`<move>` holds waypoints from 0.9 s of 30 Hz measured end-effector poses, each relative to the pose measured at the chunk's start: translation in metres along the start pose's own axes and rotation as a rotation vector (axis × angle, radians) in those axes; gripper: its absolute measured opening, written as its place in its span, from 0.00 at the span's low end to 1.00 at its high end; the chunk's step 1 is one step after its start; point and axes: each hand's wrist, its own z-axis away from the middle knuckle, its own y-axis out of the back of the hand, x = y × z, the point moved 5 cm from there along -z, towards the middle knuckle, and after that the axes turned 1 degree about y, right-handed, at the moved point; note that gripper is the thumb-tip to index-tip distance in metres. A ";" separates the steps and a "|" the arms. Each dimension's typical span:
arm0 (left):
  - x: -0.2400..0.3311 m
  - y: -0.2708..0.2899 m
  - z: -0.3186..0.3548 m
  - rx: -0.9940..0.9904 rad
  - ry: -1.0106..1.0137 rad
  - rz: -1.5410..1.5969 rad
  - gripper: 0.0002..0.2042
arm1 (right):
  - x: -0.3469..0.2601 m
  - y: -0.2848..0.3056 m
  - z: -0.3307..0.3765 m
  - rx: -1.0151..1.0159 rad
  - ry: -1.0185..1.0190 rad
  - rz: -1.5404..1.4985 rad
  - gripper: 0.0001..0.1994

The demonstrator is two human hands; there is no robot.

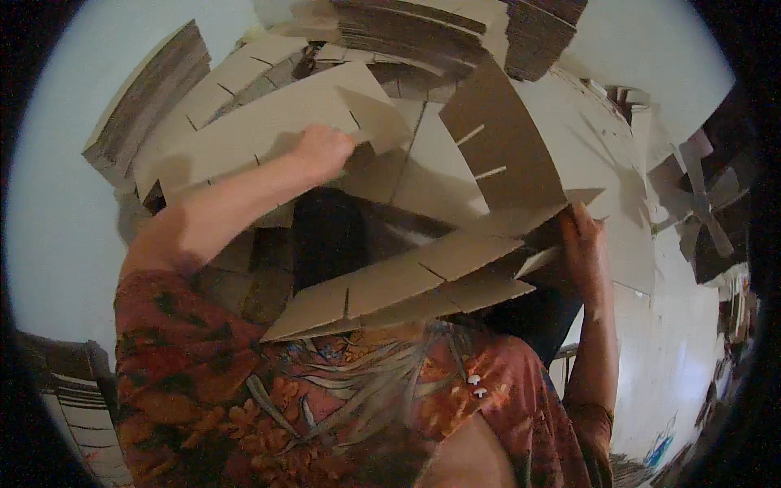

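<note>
My left hand (325,153) is closed at the lower edge of a long tan cardboard strip (268,114) with short slots cut into it. Its fingertips are hidden, but the fingers look curled round that edge. Lower down, my right hand (582,236) grips the right end of several slotted cardboard strips (390,281), which slant across my lap in a loose, fanned bundle. Another slotted cardboard piece (504,134), darker brown, stands tilted just beyond the right hand. Part of the right hand's grip is hidden behind the cardboard.
Stacks of cardboard strips stand at the far left (154,98) and along the back (411,32). A large flat cardboard sheet (594,146) lies to the right. Strips of cardboard or tape hang at the far right (704,195). A pale wall (61,220) rises on the left.
</note>
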 end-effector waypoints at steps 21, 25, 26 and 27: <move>0.053 0.057 -0.082 -0.218 0.123 1.429 0.17 | -0.030 0.018 -0.004 0.167 0.204 -0.117 0.04; 0.092 0.081 -0.078 -0.361 0.187 1.270 0.19 | -0.021 0.023 0.001 0.169 0.133 -0.114 0.03; 0.092 0.080 -0.078 -0.342 0.193 1.302 0.19 | -0.024 0.024 0.004 0.173 0.120 -0.123 0.03; 0.092 0.077 -0.079 -0.322 0.199 1.335 0.18 | -0.026 0.025 0.006 0.176 0.109 -0.131 0.03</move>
